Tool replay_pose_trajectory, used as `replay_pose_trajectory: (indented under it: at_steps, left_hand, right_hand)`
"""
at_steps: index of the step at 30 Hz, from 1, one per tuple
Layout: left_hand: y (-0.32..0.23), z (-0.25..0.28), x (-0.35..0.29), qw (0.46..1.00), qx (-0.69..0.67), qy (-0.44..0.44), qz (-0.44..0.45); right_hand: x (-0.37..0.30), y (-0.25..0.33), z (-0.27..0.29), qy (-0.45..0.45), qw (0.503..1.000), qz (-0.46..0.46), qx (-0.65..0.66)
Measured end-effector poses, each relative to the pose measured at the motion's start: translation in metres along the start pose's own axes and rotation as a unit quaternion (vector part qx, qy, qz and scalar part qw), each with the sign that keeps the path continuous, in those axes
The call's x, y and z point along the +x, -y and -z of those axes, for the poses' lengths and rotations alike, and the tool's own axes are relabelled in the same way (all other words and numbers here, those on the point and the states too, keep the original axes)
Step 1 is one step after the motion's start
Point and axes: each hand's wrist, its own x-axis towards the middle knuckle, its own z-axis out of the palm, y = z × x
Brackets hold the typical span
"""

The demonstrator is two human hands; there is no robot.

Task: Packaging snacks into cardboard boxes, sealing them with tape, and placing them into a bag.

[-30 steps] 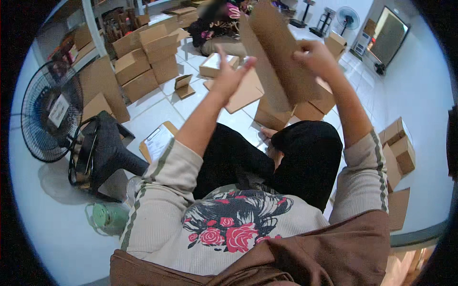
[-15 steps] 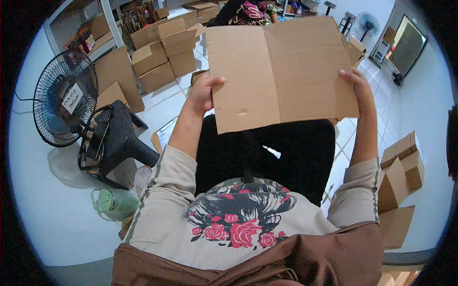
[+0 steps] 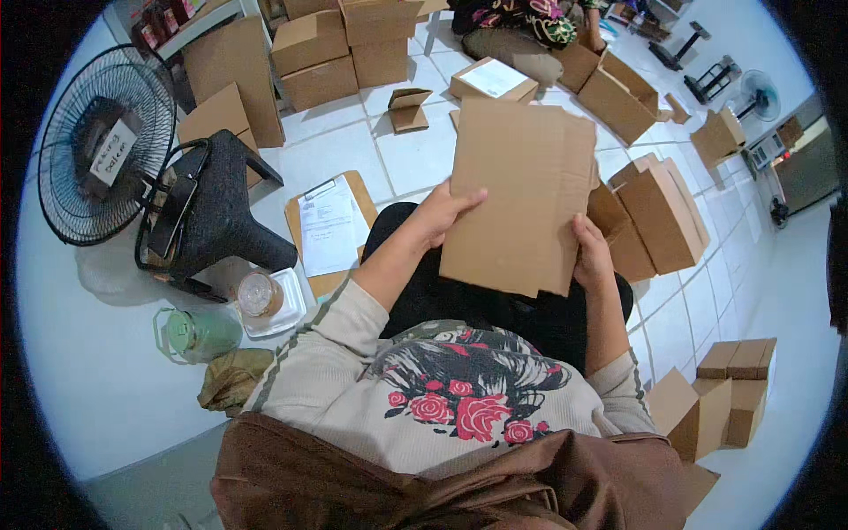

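Observation:
A flat brown cardboard piece, its layers lying nearly together, is held up above my lap. My left hand grips its left edge, thumb on the face toward me and fingers hidden behind. On the opposite side my right hand pinches the lower right edge, thumb in front. Uneven layers show along the right and bottom edges. Just beyond the right edge stands an open cardboard box, partly covered by the piece.
On the left are a clipboard with paper, a black stool, a fan, a green jug and a lidded cup. Ahead, another person sits beside an open box. More boxes stand at right.
The cardboard, earlier spread wide with a centre crease, is now folded to about half its width. Both hands have come closer together and lower, and my view has shifted.

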Motion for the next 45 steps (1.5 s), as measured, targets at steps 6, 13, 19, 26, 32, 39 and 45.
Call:
replay_pose_trajectory:
  at_steps: [6,13,19,26,32,39,45]
  left_hand:
    - [0.022,0.025,-0.022,0.973,0.219,-0.069,0.021]
    - [0.037,0.036,-0.096,0.932,0.027,-0.35,-0.093]
    - [0.01,0.08,-0.14,0.917,-0.2,-0.345,-0.012]
    - [0.008,0.082,-0.158,0.922,0.258,-0.289,0.002]
    - [0.013,0.059,-0.156,0.801,0.569,-0.176,0.056]
    - [0.021,0.035,-0.13,0.715,0.693,-0.037,-0.082]
    - [0.044,0.037,-0.118,0.542,0.84,0.0,-0.037]
  right_hand:
    - [0.035,-0.032,-0.025,-0.069,0.896,0.166,-0.405]
    - [0.023,-0.086,-0.149,0.25,0.81,0.24,-0.473]
    - [0.022,-0.103,-0.159,0.336,0.677,0.328,-0.567]
    - [0.013,-0.107,-0.164,0.297,0.748,0.288,-0.519]
    - [0.012,-0.127,-0.171,0.296,0.722,0.325,-0.534]
    - [0.014,-0.105,-0.114,0.117,0.861,0.266,-0.417]
    - [0.023,-0.117,-0.066,0.182,0.963,-0.185,0.07]
